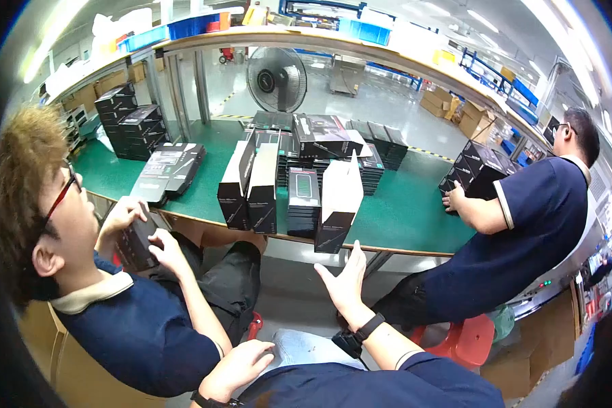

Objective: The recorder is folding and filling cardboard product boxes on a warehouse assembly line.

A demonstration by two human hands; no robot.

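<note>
With the right hand raised open toward the tilted black-and-white box on the green bench and the left hand resting empty, apparently on the lap, gripping the box's lower sides squarely seems best.

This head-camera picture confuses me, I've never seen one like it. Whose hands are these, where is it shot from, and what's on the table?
The camera sits on a person's head and looks down, so the edges bend. That person's left hand rests on their lap; the right hand is raised, open, holding nothing. The green table carries stacks of black boxes and a fan. Two co-workers sit nearby: the left one holds a dark box, the right one touches another stack.
</note>
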